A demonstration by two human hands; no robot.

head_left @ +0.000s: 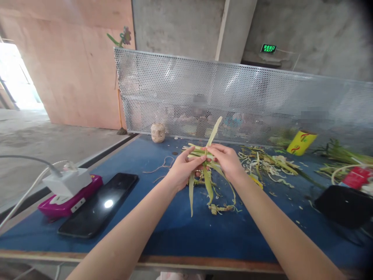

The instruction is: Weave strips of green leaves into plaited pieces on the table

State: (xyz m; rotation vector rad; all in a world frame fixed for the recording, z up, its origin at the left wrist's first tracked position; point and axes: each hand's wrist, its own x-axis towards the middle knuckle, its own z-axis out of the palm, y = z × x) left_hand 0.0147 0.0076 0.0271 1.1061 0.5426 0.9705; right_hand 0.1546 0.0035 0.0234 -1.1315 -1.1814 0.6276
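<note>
Both my hands meet above the blue table [180, 233], pinching a bundle of pale green leaf strips [205, 177]. My left hand [183, 167] is closed on the strips from the left, thumb on top. My right hand [225, 161] grips them from the right, fingers curled over. One strip sticks up between the hands toward the mesh screen; several longer strips hang down and rest on the table below.
A black phone [100, 206] and a magenta box with a white charger [68, 186] lie at the left. Leaf scraps [268, 161], a yellow packet [301, 142] and a black object [344, 204] sit at the right. A perforated metal screen [233, 97] and a small woven ball [157, 132] stand behind.
</note>
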